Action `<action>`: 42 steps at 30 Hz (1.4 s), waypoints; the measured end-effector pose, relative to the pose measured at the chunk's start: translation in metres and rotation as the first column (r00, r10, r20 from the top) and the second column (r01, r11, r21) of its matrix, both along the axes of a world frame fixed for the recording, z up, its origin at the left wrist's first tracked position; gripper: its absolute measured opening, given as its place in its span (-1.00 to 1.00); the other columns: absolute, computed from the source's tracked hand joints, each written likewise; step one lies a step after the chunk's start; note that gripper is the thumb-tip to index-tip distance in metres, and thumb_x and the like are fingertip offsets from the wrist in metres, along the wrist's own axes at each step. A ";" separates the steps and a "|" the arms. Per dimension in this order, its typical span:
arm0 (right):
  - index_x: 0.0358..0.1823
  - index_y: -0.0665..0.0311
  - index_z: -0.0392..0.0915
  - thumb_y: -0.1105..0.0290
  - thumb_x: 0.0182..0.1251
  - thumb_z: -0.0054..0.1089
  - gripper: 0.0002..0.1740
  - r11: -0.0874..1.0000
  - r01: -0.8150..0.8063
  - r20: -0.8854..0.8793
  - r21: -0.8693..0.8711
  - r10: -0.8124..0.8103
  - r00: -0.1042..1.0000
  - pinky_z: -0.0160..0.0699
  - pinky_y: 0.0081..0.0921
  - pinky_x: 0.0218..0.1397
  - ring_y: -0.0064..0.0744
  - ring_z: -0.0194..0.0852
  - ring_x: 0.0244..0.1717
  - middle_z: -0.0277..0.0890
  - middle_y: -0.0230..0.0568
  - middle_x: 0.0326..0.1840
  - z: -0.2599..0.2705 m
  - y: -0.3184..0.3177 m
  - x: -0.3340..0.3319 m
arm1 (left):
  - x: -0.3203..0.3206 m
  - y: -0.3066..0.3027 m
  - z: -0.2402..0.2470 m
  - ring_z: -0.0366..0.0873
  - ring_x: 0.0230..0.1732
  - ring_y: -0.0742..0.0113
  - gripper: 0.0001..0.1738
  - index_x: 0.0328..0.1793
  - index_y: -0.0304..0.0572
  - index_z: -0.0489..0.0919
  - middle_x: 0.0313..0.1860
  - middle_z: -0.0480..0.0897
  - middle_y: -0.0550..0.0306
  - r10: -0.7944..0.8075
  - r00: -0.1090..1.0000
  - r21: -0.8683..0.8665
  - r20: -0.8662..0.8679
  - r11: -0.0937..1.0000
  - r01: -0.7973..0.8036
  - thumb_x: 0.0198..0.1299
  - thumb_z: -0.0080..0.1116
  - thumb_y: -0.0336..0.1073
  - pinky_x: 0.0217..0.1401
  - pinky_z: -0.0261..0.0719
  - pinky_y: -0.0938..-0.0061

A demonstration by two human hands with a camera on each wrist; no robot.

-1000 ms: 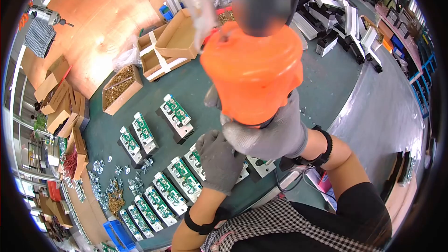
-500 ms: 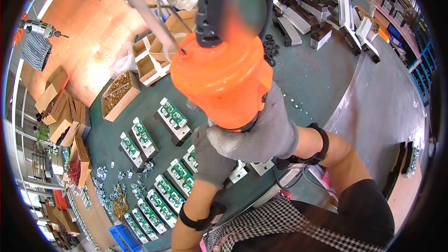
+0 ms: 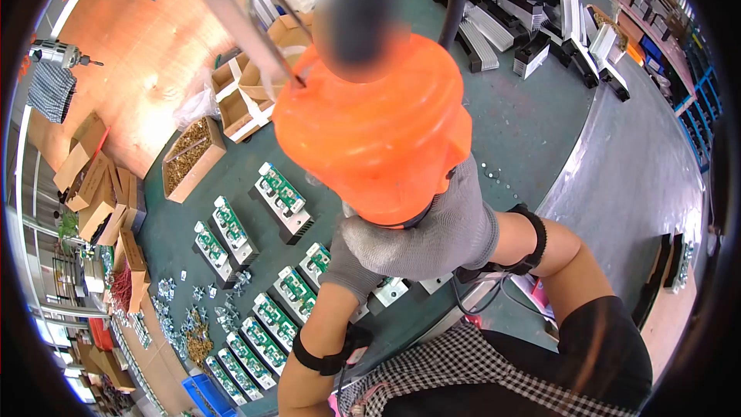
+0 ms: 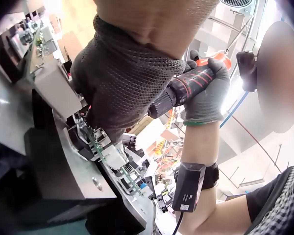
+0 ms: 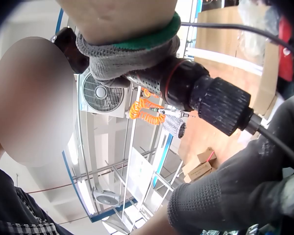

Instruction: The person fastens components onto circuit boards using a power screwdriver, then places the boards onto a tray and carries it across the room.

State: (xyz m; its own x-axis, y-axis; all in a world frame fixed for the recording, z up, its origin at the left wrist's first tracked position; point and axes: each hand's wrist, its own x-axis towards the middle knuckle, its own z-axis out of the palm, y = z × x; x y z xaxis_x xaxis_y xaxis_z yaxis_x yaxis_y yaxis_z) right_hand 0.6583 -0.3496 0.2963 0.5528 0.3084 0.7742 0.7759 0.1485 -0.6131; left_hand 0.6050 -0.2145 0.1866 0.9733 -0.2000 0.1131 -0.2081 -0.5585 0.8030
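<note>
My gloved right hand grips a power screwdriver with an orange top, held upright. Its black knurled nose and thin metal bit point down toward my gloved left hand. In the head view the right hand and screwdriver partly cover the left hand. The left wrist view shows the left hand low over a green circuit board on a metal block, the fingertips hidden; I cannot tell whether they pinch anything. More boards on heat sinks stand in a row beside the left wrist.
Three board-topped heat sinks stand farther back. Loose metal clips and a blue bin lie at left. A carton of brass-coloured parts and partitioned boxes stand behind. Bare heat sinks are piled at back right. A hook meets the screwdriver's top.
The screwdriver and right hand have shifted left in the head view, then slightly down. They now cover more of the left hand, which stays low by the row of boards.
</note>
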 end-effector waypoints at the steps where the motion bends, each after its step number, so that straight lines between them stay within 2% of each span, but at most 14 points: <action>1: 0.04 0.37 0.38 0.49 -0.13 0.30 -0.41 1.000 0.002 0.000 0.016 -0.002 1.000 0.48 -0.46 -0.12 -0.23 0.48 -0.28 0.43 -0.13 -0.19 0.000 0.000 -0.001 | 0.000 0.000 0.000 0.63 -0.14 0.04 -0.61 -0.16 -0.19 0.60 -0.19 0.68 -0.01 -0.003 1.000 -0.002 -0.005 1.000 0.003 -0.16 0.34 -0.20 -0.07 0.57 0.28; 8: 0.07 0.36 0.37 0.51 -0.13 0.30 -0.39 1.000 0.002 0.009 -0.011 -0.002 1.000 0.49 -0.46 -0.12 -0.27 0.49 -0.27 0.44 -0.14 -0.17 0.001 -0.001 0.000 | 0.000 -0.002 0.004 0.61 -0.12 0.04 -0.62 -0.16 -0.17 0.61 -0.20 0.67 0.02 -0.002 1.000 0.041 -0.024 0.999 0.003 -0.15 0.33 -0.20 -0.05 0.55 0.27; 11: 0.07 0.35 0.37 0.51 -0.14 0.30 -0.39 0.999 -0.028 -0.027 -0.018 0.027 0.999 0.49 -0.47 -0.12 -0.27 0.48 -0.27 0.44 -0.14 -0.18 0.002 -0.003 -0.001 | -0.004 -0.005 0.015 0.61 -0.11 0.05 -0.63 -0.17 -0.17 0.61 -0.20 0.67 0.03 0.041 0.999 0.186 -0.002 0.982 -0.040 -0.15 0.33 -0.20 -0.04 0.54 0.27; 15: 0.06 0.34 0.37 0.50 -0.14 0.31 -0.39 0.999 0.005 0.007 -0.047 -0.004 1.000 0.49 -0.46 -0.12 -0.25 0.48 -0.26 0.43 -0.14 -0.18 -0.001 -0.001 0.000 | -0.026 -0.006 0.013 0.52 -0.05 0.09 -0.70 -0.20 -0.12 0.61 -0.23 0.63 0.12 0.159 0.917 0.414 0.365 0.855 -0.313 -0.10 0.29 -0.23 0.06 0.42 0.25; 21: 0.04 0.35 0.38 0.50 -0.14 0.33 -0.40 0.999 0.021 0.026 -0.031 -0.020 0.999 0.48 -0.46 -0.13 -0.23 0.47 -0.27 0.41 -0.13 -0.18 -0.001 0.002 -0.002 | -0.039 -0.010 -0.007 0.46 -0.08 0.19 -0.77 -0.23 -0.05 0.61 -0.26 0.58 0.19 0.241 0.838 0.403 0.490 0.790 -0.463 -0.05 0.23 -0.22 0.18 0.21 0.22; 29: 0.04 0.34 0.38 0.51 -0.12 0.32 -0.42 0.998 -0.020 0.026 -0.055 0.021 0.999 0.48 -0.46 -0.12 -0.27 0.47 -0.27 0.42 -0.15 -0.19 -0.001 0.001 0.001 | -0.039 -0.008 -0.004 0.47 -0.01 0.18 -0.71 -0.17 -0.05 0.63 -0.23 0.61 0.18 0.293 0.877 0.334 0.380 0.841 -0.426 -0.04 0.24 -0.16 0.21 0.20 0.18; 33: 0.04 0.34 0.39 0.52 -0.11 0.31 -0.43 0.996 -0.071 -0.027 0.046 0.073 0.997 0.48 -0.47 -0.10 -0.28 0.48 -0.26 0.44 -0.15 -0.18 0.002 -0.002 -0.001 | -0.026 -0.004 0.029 0.48 0.06 0.16 -0.64 -0.10 -0.07 0.62 -0.14 0.64 0.14 0.162 0.955 0.424 0.247 0.868 -0.257 -0.03 0.23 -0.12 0.29 0.20 0.22; 36: 0.05 0.35 0.38 0.53 -0.11 0.30 -0.42 0.998 -0.050 -0.002 0.027 0.050 0.999 0.48 -0.48 -0.09 -0.28 0.48 -0.25 0.45 -0.14 -0.16 0.003 -0.003 0.001 | -0.020 -0.004 0.011 0.46 0.17 0.11 -0.60 0.00 -0.11 0.58 -0.05 0.64 0.10 0.010 0.997 0.429 0.076 0.902 -0.042 0.08 0.13 -0.08 0.33 0.22 0.24; 37: 0.05 0.35 0.38 0.53 -0.11 0.30 -0.42 0.999 -0.038 0.008 0.021 0.038 0.999 0.48 -0.48 -0.09 -0.27 0.48 -0.25 0.45 -0.14 -0.16 0.003 -0.003 0.001 | -0.019 -0.004 -0.003 0.44 0.20 0.11 -0.59 0.05 -0.12 0.54 0.00 0.62 0.08 0.049 0.992 -0.103 -0.114 0.993 -0.061 0.15 0.06 -0.07 0.34 0.23 0.22; 38: 0.05 0.35 0.38 0.53 -0.11 0.30 -0.42 0.999 -0.024 0.012 0.030 0.023 1.000 0.48 -0.48 -0.09 -0.27 0.49 -0.25 0.45 -0.14 -0.15 0.003 -0.002 0.000 | -0.017 -0.006 -0.015 0.43 0.23 0.11 -0.57 0.10 -0.14 0.50 0.05 0.60 0.06 -0.022 0.956 -0.591 -0.294 0.790 -0.163 0.21 -0.01 -0.06 0.35 0.24 0.20; 39: 0.06 0.35 0.38 0.52 -0.11 0.30 -0.42 1.000 -0.015 0.025 0.026 0.014 1.000 0.48 -0.48 -0.09 -0.26 0.49 -0.24 0.45 -0.13 -0.15 0.002 -0.002 0.001 | -0.018 -0.005 -0.022 0.42 0.25 0.10 -0.54 0.16 -0.15 0.46 0.11 0.57 0.04 -0.140 0.917 -0.821 -0.375 0.509 -0.258 0.26 -0.09 -0.05 0.37 0.24 0.19; 40: 0.06 0.35 0.38 0.52 -0.10 0.29 -0.42 1.000 -0.006 0.037 0.022 0.005 0.999 0.49 -0.48 -0.09 -0.26 0.49 -0.24 0.45 -0.13 -0.15 0.002 -0.003 0.001 | -0.019 -0.005 -0.028 0.40 0.28 0.10 -0.52 0.21 -0.17 0.42 0.17 0.54 0.02 -0.256 0.872 -0.908 -0.417 0.160 -0.387 0.31 -0.17 -0.03 0.39 0.24 0.18; 41: 0.06 0.36 0.38 0.52 -0.10 0.29 -0.42 1.000 -0.005 0.058 0.008 0.004 0.998 0.49 -0.48 -0.09 -0.26 0.50 -0.24 0.45 -0.13 -0.14 0.002 -0.004 0.001 | -0.020 -0.004 -0.026 0.38 0.30 0.10 -0.49 0.26 -0.18 0.37 0.22 0.50 0.00 -0.334 0.848 -0.891 -0.412 -0.044 -0.451 0.35 -0.26 -0.01 0.42 0.23 0.18; 42: 0.06 0.36 0.38 0.52 -0.10 0.29 -0.42 1.000 -0.004 0.063 0.000 0.004 0.998 0.49 -0.48 -0.09 -0.25 0.50 -0.23 0.45 -0.13 -0.14 0.002 -0.004 0.001 | -0.020 -0.003 -0.026 0.37 0.31 0.08 -0.46 0.29 -0.19 0.34 0.26 0.47 -0.02 -0.374 0.839 -0.867 -0.396 -0.150 -0.476 0.37 -0.31 0.01 0.43 0.22 0.18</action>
